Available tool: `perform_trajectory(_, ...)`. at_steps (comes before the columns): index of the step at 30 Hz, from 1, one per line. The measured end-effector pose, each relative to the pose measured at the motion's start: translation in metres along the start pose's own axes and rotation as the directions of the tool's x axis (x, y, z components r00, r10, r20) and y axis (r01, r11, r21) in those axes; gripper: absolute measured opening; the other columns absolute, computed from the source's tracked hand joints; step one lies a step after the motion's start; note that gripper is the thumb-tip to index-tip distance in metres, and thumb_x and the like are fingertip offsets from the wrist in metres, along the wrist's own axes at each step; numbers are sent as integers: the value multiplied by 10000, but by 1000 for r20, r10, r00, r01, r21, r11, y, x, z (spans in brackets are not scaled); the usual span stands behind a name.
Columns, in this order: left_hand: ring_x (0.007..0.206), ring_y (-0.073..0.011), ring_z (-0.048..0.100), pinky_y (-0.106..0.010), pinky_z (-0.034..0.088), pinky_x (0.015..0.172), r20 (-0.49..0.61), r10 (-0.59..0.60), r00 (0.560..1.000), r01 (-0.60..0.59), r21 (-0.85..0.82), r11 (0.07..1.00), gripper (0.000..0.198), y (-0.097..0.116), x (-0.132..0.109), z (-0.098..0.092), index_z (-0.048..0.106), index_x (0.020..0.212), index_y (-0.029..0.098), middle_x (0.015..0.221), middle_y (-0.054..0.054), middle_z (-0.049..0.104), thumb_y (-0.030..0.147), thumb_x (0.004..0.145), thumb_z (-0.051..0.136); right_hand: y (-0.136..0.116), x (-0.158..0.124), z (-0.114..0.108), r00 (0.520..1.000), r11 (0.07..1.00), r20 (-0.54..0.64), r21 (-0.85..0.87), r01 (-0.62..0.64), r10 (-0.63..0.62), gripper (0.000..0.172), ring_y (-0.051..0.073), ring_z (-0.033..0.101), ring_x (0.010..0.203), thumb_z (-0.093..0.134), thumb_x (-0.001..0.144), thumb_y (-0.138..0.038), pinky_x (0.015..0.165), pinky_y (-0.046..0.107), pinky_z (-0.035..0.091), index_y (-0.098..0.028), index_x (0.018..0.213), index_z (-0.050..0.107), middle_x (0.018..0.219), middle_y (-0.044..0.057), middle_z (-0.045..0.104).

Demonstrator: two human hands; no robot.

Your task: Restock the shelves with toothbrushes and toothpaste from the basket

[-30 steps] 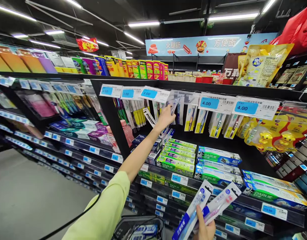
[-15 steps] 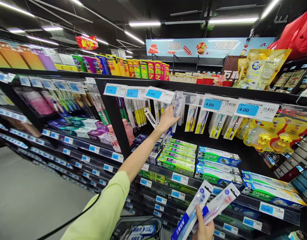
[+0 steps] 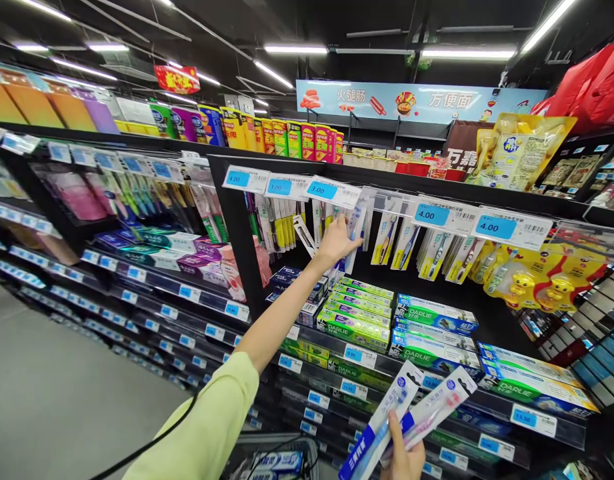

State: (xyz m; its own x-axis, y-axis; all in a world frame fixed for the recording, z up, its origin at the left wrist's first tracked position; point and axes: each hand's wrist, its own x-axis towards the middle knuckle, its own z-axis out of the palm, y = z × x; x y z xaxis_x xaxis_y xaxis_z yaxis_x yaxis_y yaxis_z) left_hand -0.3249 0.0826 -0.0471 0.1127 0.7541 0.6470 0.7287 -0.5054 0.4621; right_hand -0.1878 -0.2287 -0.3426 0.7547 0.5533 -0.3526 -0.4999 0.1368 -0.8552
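My left hand (image 3: pixel 338 245), at the end of a pale green sleeve, reaches up to the hanging rack. Its fingers and thumb close around a packaged toothbrush (image 3: pixel 355 223) below the price tags; the fingertips are partly hidden behind the pack. Low on the right, my right hand (image 3: pixel 405 457) grips two packaged toothbrushes fanned apart. One is a blue toothbrush pack (image 3: pixel 381 427), the other a pink toothbrush pack (image 3: pixel 439 410). Other toothbrush packs (image 3: pixel 407 243) hang to the right of my left hand.
Green toothpaste boxes (image 3: pixel 354 320) and blue-white toothpaste boxes (image 3: pixel 434 340) lie on the shelf beneath. A basket (image 3: pixel 309 460) with boxes inside stands below my left arm. Yellow duck-shaped packs (image 3: pixel 524 283) hang on the right, beside a black wire grid (image 3: pixel 561 340).
The view has shifted slightly. My left hand stays at the hanging toothbrush packs, and my right hand keeps hold of the two packs.
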Motion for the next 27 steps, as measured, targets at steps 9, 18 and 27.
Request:
perform_trajectory(9,879,-325,717,-437,584,813,-51,23,998,-28,-100,995,514,13,-53,-48,531,1145,192,897,-80,687,390,756,803,-5,-6,3,998,998,-53,-58,-31,28,677,259,724,587,970,488,-521,516,332,601,-128,969,701,747,53,782)
perform_trajectory(18,487,-175,677,-300,544,510,185,-55,981,148,-542,827,366,21,-76,-89,429,1113,253,752,51,671,299,850,680,-7,-23,7,998,987,12,-146,67,-66,644,240,708,595,979,464,-518,548,315,597,-120,893,711,674,31,751)
perform_trajectory(27,592,-225,698,-367,575,595,191,-24,981,145,-653,744,357,21,-110,-103,443,1148,268,695,29,668,369,860,629,-7,-38,7,998,993,48,-107,53,-48,620,223,697,588,960,481,-583,550,299,571,-130,818,705,659,38,746)
